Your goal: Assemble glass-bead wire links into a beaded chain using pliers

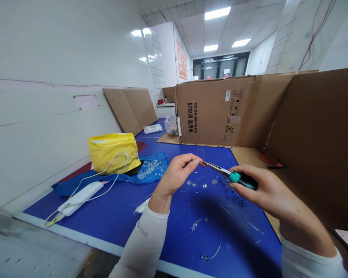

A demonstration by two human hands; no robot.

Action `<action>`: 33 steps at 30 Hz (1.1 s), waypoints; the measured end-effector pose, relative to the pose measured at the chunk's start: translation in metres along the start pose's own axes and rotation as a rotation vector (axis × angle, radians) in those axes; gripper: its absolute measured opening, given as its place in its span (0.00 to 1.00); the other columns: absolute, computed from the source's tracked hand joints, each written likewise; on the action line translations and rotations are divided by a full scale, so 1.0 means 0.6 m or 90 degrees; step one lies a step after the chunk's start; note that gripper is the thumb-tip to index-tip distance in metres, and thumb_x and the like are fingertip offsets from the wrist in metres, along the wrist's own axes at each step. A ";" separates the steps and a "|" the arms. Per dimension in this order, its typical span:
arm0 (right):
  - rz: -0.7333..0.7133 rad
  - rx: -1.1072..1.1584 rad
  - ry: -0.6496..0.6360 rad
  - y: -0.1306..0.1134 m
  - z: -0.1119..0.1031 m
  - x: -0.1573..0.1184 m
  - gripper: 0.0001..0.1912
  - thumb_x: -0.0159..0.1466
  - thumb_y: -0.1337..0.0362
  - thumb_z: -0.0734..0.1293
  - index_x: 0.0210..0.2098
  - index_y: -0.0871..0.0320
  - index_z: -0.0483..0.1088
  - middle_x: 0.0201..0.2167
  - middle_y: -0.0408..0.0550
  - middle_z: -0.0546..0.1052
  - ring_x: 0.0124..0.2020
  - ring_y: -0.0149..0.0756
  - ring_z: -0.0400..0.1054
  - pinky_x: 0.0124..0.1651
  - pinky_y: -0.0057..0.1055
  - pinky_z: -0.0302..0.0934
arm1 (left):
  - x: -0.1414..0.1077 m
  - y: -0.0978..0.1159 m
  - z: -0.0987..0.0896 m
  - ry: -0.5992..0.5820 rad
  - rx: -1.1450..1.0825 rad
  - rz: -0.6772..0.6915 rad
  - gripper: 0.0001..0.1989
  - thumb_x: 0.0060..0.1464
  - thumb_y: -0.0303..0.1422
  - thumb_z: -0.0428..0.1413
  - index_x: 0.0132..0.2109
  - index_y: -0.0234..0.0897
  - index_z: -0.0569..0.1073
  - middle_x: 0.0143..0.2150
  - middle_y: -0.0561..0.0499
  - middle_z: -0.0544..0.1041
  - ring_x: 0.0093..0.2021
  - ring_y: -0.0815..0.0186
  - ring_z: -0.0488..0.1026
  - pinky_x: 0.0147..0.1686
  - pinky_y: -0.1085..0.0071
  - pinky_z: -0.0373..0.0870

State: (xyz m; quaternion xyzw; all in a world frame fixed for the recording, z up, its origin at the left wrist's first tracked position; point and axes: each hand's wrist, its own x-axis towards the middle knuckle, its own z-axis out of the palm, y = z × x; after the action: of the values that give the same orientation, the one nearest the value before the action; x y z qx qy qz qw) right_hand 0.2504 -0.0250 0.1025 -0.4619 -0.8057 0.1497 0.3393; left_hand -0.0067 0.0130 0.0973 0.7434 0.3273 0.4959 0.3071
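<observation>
Carefully, the left hand (176, 175) pinches a fine wire loop (200, 153) in narrowly closed fingers (191, 159) above a blue-topped bench (104, 227), as the right hand (261, 189) wraps firmly round the teal grips of needle-nose pliers (234, 177), their tips reaching the wire at the left fingertips. The wire looks light, springy and prone to slip, so it seems best gripped close to the pliers' tips, clear of the small, fragile-looking clear beads (197, 184) lying below

Left hand (175, 173) near right hand (263, 189)
</observation>
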 end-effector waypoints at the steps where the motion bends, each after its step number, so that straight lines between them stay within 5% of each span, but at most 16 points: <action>1: 0.006 0.007 -0.005 0.001 0.001 0.002 0.15 0.63 0.55 0.67 0.45 0.55 0.77 0.41 0.49 0.82 0.39 0.42 0.76 0.42 0.36 0.69 | -0.001 0.000 0.000 0.001 -0.007 -0.008 0.14 0.64 0.40 0.54 0.38 0.37 0.80 0.37 0.48 0.81 0.38 0.64 0.73 0.41 0.68 0.67; 16: -0.001 0.004 -0.002 0.000 0.013 0.010 0.15 0.63 0.54 0.67 0.45 0.55 0.76 0.41 0.49 0.82 0.39 0.42 0.76 0.42 0.35 0.69 | -0.002 0.000 0.000 0.039 -0.044 -0.040 0.13 0.62 0.39 0.57 0.35 0.37 0.81 0.35 0.49 0.80 0.38 0.64 0.73 0.42 0.68 0.66; 33: 0.018 0.045 0.050 0.008 -0.011 0.004 0.17 0.62 0.51 0.69 0.45 0.55 0.78 0.44 0.51 0.82 0.44 0.48 0.76 0.45 0.40 0.71 | 0.005 -0.009 0.002 0.043 -0.285 -0.160 0.11 0.53 0.41 0.65 0.35 0.37 0.83 0.31 0.49 0.77 0.31 0.70 0.66 0.37 0.71 0.64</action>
State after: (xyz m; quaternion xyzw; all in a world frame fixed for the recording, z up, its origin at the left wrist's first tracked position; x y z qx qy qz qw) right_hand 0.2568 -0.0208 0.1056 -0.4666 -0.7792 0.1647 0.3848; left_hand -0.0058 0.0183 0.0944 0.5934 0.3093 0.5386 0.5120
